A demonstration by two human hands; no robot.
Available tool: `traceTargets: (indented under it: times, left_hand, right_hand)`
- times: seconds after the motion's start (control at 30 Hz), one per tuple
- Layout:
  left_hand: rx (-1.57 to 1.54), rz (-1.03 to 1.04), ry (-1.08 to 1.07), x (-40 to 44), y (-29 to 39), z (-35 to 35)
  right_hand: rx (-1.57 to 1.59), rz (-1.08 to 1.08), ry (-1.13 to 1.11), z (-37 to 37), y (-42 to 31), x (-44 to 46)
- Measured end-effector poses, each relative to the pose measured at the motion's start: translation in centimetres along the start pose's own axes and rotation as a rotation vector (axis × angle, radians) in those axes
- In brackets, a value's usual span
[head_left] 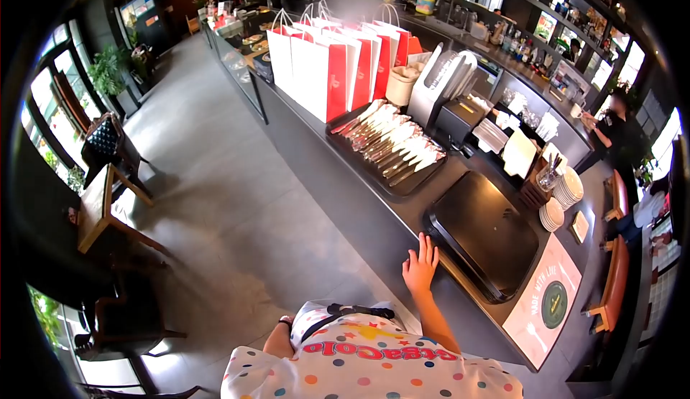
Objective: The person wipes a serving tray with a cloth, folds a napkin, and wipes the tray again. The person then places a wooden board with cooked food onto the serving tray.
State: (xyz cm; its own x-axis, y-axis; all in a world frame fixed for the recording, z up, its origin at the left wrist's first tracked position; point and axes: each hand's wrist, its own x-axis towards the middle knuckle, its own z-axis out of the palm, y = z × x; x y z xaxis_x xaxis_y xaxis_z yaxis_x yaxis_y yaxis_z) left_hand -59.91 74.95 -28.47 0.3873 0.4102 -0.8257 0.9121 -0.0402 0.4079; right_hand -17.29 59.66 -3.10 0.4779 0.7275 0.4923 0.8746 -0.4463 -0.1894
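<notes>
My right hand (pixel 421 268) is stretched out at the counter's front edge, fingers apart, holding nothing. Its fingertips are beside the near left corner of a dark rectangular tray (pixel 489 230); whether they touch the counter edge I cannot tell. Beyond that lies a second dark tray (pixel 402 189) with rows of cutlery (pixel 388 144), partly wrapped in what looks like white and red paper. My left arm hangs by my side with a band at the wrist, and the fingers of that hand are hidden.
Red and white paper bags (pixel 309 76) stand along the counter. A placemat (pixel 544 302), stacked small plates (pixel 552 214) and a napkin holder (pixel 519 151) are at the right. A wooden table (pixel 100 209) and chairs are across the floor at left. A person (pixel 618 130) stands at far right.
</notes>
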Motion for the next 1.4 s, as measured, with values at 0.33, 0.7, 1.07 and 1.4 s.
traceTargets:
  times: [0.33,0.7,1.07,1.4]
  left_hand:
    - [0.041,0.042,-0.050,1.5,-0.5,-3.7]
    - [-0.027,0.043,-0.083,1.4,-1.1,-3.1]
    - [0.352,0.259,-0.048,1.5,1.5,-2.6]
    - [0.264,0.278,0.126,-1.0,0.0,1.8]
  right_hand:
    - [-0.191,0.095,0.023,2.0,-0.9,0.5]
    - [-0.167,0.093,0.030,1.7,-1.4,0.6]
    - [-0.135,0.065,-0.022,0.7,-0.8,0.2]
    - [-0.112,0.027,-0.092,0.1,-0.4,-0.2]
